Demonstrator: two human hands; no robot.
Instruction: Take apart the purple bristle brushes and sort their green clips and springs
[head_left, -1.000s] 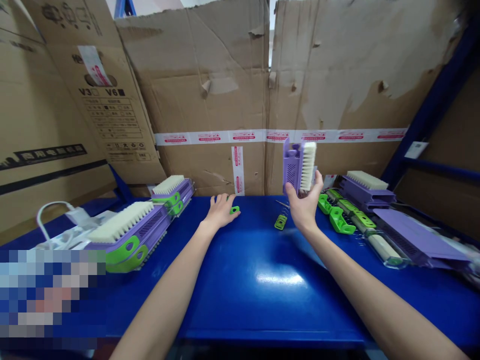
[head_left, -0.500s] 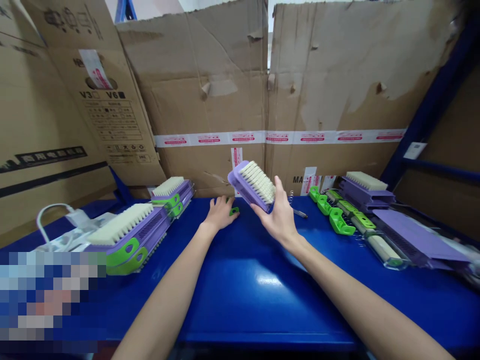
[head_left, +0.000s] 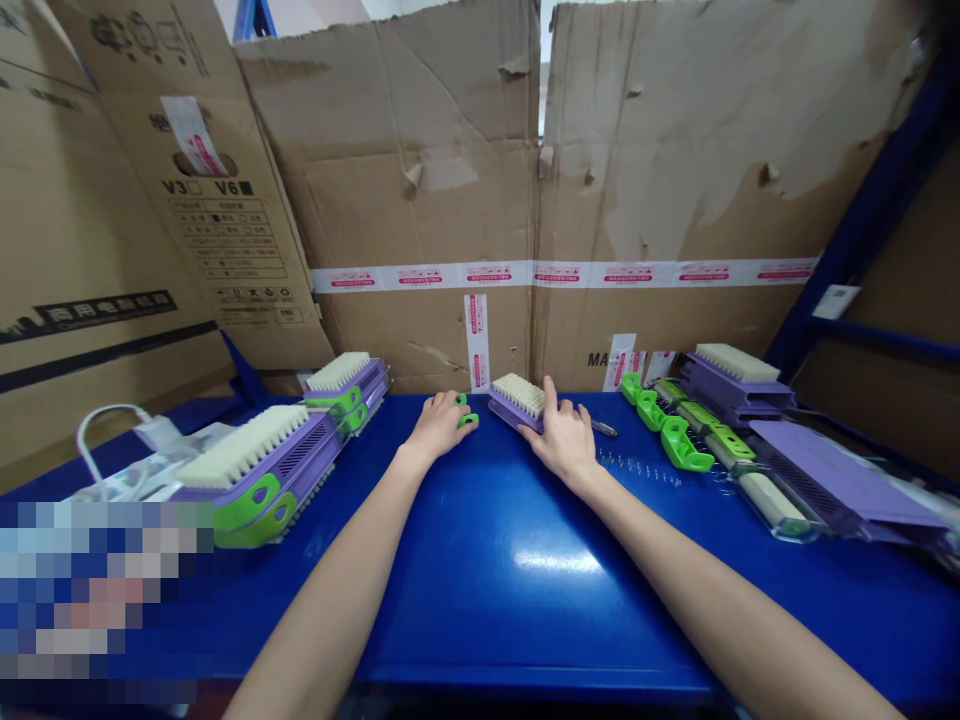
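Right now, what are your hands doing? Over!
Left hand touching green clip. Right hand gripping purple brush, bristles up, on blue table. Loose springs lie nearby.

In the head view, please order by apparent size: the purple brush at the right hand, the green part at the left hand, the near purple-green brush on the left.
1. The near purple-green brush: largest, though nearness to the camera helps.
2. The purple brush at the right hand.
3. The green part at the left hand: smallest.

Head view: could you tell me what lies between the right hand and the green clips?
A thin metal tool lies on the blue table, shown in the head view.
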